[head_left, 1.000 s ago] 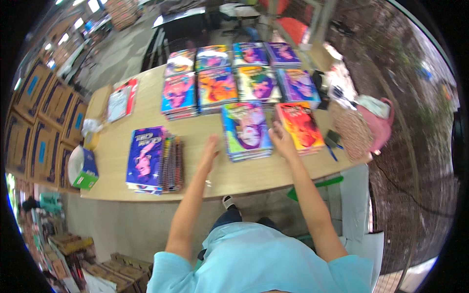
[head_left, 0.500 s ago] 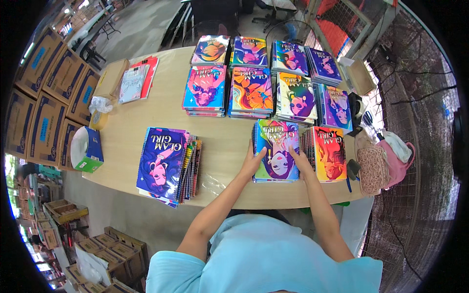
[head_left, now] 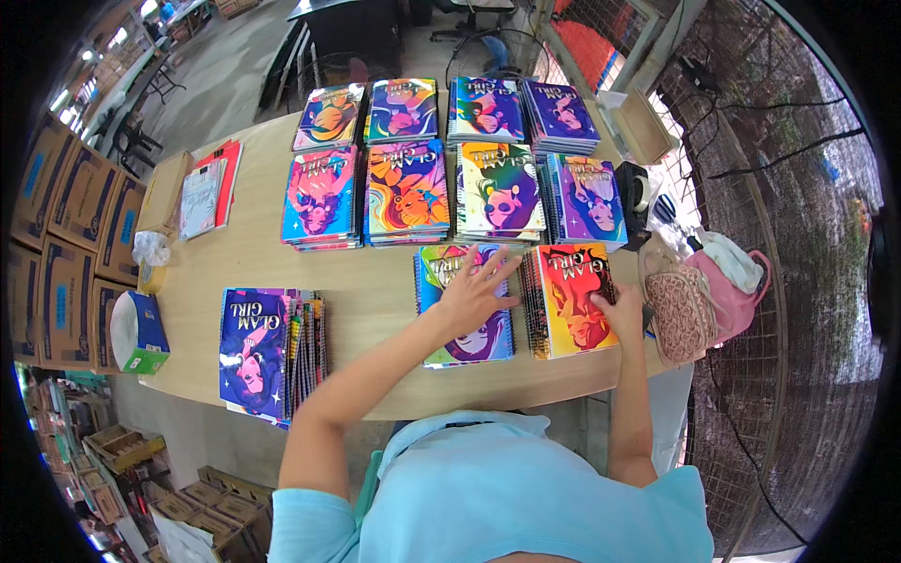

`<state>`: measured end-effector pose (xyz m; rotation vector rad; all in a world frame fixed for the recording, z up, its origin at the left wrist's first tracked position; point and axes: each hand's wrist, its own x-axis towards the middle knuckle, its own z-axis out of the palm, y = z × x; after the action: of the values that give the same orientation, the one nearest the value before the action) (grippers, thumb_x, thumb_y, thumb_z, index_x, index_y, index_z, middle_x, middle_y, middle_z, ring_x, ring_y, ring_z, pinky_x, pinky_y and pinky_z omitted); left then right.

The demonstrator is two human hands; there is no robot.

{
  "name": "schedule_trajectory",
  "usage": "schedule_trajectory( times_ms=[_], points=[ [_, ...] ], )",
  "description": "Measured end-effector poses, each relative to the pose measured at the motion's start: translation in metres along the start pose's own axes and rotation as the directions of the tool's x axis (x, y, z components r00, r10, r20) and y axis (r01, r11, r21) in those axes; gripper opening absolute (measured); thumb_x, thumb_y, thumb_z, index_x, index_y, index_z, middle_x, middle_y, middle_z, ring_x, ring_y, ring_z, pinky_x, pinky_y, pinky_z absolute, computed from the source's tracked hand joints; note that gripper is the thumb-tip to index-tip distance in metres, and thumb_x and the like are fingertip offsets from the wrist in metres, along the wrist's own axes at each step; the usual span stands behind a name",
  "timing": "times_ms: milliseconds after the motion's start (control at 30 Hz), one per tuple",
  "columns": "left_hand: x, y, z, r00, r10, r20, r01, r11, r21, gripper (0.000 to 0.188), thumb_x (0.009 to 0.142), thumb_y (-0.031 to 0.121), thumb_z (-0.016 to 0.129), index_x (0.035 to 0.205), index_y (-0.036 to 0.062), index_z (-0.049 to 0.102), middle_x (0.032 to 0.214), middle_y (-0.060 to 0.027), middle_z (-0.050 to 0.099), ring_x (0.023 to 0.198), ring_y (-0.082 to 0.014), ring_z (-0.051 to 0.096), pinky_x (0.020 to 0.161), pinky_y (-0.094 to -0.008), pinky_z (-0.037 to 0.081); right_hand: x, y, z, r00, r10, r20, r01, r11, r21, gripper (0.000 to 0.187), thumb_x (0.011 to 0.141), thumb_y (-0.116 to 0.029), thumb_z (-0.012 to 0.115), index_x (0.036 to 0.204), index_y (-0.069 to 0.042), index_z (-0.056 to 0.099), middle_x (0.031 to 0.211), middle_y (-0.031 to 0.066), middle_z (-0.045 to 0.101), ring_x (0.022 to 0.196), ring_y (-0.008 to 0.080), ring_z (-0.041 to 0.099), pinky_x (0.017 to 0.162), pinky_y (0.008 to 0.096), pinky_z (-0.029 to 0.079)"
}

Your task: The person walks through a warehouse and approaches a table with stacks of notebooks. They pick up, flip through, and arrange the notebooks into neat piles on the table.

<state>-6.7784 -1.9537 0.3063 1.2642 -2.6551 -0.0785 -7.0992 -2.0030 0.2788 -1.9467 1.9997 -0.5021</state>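
Note:
My left hand (head_left: 477, 289) lies flat with fingers spread on a stack of colourful spiral notebooks (head_left: 466, 340) near the table's front edge. My right hand (head_left: 621, 311) rests on the right edge of a red and orange notebook stack (head_left: 568, 302) beside it. Behind them stand two rows of similar notebook stacks (head_left: 407, 192). A blue-covered notebook stack (head_left: 253, 345), with several notebooks on edge beside it, lies to the left.
The wooden table (head_left: 253, 258) also carries a green tissue box (head_left: 139, 333), thin booklets (head_left: 205, 195) at the far left, and a pink bag (head_left: 718, 286) with a beige pouch at the right. Cardboard boxes (head_left: 56, 216) line the left side.
My view has shifted, bringing the table closer. My left hand moved from the table surface onto the front notebook stack, and my right hand moved to the red stack's right edge.

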Motion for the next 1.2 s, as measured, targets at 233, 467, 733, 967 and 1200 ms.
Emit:
schedule_trajectory(
  times_ms=[233, 467, 733, 967, 1200],
  points=[
    [0.012, -0.001, 0.01, 0.972, 0.127, 0.197, -0.147, 0.985, 0.09, 0.024, 0.084, 0.022, 0.05, 0.104, 0.0258, 0.063, 0.132, 0.0006, 0.046, 0.132, -0.0261, 0.03, 0.106, -0.061, 0.018, 0.007, 0.007, 0.009, 0.983, 0.125, 0.138, -0.119, 0.992, -0.049, 0.055, 0.064, -0.035, 0.077, 0.105, -0.002, 0.059, 0.101, 0.0183, 0.059, 0.101, 0.0335, 0.055, 0.084, 0.0421, 0.044],
    [0.006, 0.012, 0.012, 0.991, 0.131, 0.04, -0.136, 0.975, 0.173, 0.016, 0.082, 0.019, 0.052, 0.097, 0.0202, 0.059, 0.113, -0.0013, 0.057, 0.125, -0.0255, 0.04, 0.107, -0.0575, 0.021, -0.001, -0.03, -0.003, 0.994, 0.104, -0.032, -0.109, 0.973, -0.205, 0.058, 0.059, -0.031, 0.082, 0.101, 0.0, 0.058, 0.096, 0.0191, 0.061, 0.091, 0.0352, 0.059, 0.078, 0.0434, 0.046],
    [-0.032, 0.018, -0.014, 0.98, 0.143, -0.135, -0.12, 0.979, 0.166, 0.016, 0.08, 0.013, 0.053, 0.093, 0.0174, 0.06, 0.097, -0.0026, 0.057, 0.11, -0.0241, 0.051, 0.108, -0.0543, 0.021, -0.004, -0.053, -0.006, 0.995, 0.087, -0.038, -0.095, 0.953, -0.288, 0.054, 0.06, -0.036, 0.08, 0.095, 0.0, 0.059, 0.093, 0.0192, 0.063, 0.09, 0.0349, 0.061, 0.075, 0.0427, 0.048],
    [-0.021, 0.018, 0.038, 0.995, 0.015, -0.102, -0.018, 0.999, -0.034, 0.022, 0.085, 0.014, 0.049, 0.104, 0.0164, 0.058, 0.107, -0.0059, 0.057, 0.107, -0.0245, 0.053, 0.105, -0.0546, 0.026, 0.015, -0.024, 0.002, 0.988, 0.119, 0.102, -0.087, 0.957, -0.277, 0.053, 0.062, -0.031, 0.08, 0.101, -0.002, 0.06, 0.096, 0.0212, 0.064, 0.09, 0.0347, 0.062, 0.078, 0.0415, 0.048],
    [-0.043, 0.004, 0.035, 0.966, 0.069, -0.248, -0.145, 0.942, -0.303, 0.027, 0.082, 0.013, 0.05, 0.108, 0.0171, 0.054, 0.12, -0.0083, 0.051, 0.112, -0.0269, 0.049, 0.102, -0.0532, 0.03, 0.02, 0.029, 0.015, 0.976, -0.219, -0.008, 0.218, 0.966, 0.14, 0.055, 0.06, -0.021, 0.08, 0.109, -0.005, 0.06, 0.097, 0.0172, 0.065, 0.089, 0.0297, 0.063, 0.08, 0.0375, 0.048]
  ],
)
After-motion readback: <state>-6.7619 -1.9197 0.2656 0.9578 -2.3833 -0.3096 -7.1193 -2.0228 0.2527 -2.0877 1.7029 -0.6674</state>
